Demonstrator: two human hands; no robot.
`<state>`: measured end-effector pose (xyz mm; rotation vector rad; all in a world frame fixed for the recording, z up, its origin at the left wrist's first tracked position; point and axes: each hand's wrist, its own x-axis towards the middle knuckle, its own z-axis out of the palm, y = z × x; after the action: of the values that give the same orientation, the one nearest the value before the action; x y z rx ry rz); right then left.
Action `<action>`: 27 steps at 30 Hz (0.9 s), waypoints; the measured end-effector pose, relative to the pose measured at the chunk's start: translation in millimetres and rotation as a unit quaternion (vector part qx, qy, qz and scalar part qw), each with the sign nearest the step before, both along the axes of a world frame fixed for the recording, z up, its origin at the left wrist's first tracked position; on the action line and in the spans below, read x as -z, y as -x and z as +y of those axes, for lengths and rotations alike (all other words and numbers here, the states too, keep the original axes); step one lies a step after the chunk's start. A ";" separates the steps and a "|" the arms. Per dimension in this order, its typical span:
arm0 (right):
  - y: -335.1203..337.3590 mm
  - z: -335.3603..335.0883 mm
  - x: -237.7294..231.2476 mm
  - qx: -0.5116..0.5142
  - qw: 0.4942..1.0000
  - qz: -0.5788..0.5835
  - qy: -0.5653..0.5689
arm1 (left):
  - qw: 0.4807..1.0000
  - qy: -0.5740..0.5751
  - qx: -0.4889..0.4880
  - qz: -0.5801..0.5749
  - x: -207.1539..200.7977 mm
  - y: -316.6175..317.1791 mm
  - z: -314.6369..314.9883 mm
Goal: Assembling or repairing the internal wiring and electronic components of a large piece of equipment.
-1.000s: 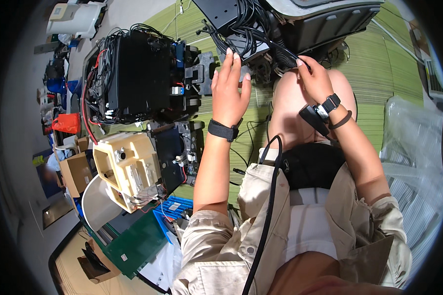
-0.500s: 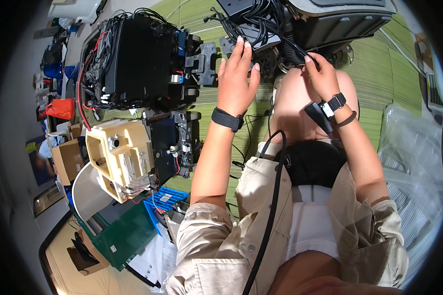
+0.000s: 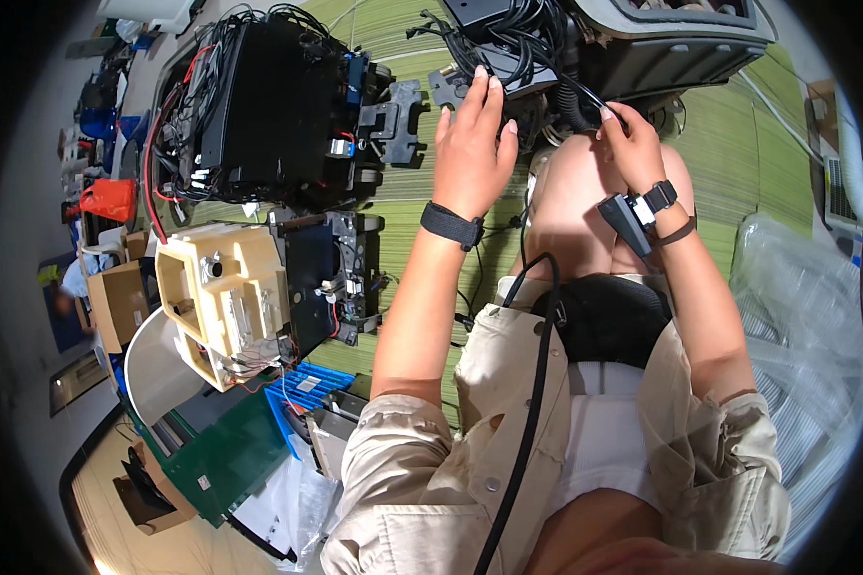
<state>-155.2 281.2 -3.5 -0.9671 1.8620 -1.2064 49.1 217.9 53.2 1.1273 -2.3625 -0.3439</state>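
A tangle of black cables (image 3: 508, 43) lies over a dark metal box in front of me, at the top of the view. My left hand (image 3: 475, 144) reaches toward its near left side, back up and fingers stretched out. Its fingertips are at the cables' edge; whether they touch cannot be made out. Between thumb and fingers, my right hand (image 3: 633, 144) pinches a black cable (image 3: 590, 93) that runs up into the tangle. A ribbed black hose (image 3: 570, 103) hangs just left of that hand.
Left stands a black wheeled machine (image 3: 273, 110) topped with wires; nearer is a cream plastic housing (image 3: 225, 297). A grey plastic body (image 3: 671, 62) sits at the top right. Clear plastic wrap (image 3: 796, 307) lies right, on the green striped floor (image 3: 714, 187). Blue slotted parts (image 3: 307, 388) lie lower left.
My left hand has shifted slightly to the right, fingers still extended. The right hand keeps its pinch on the cable. The view has tilted a little, showing more of the grey body.
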 end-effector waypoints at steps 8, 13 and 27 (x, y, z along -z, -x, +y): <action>2.4 4.3 -5.2 -0.007 0.999 -0.035 0.018 | 1.000 0.014 -0.021 0.011 5.3 3.6 3.9; 4.4 1.7 -4.3 -0.012 0.999 -0.032 -0.009 | 0.999 0.000 -0.036 0.019 7.8 4.6 9.3; 7.8 0.7 -1.7 -0.010 1.000 -0.021 -0.018 | 0.999 -0.023 -0.024 0.038 3.4 -3.1 4.8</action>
<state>-163.0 281.9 -1.8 -0.9316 1.8316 -1.1689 52.2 222.7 49.8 1.1699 -2.2690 -0.4197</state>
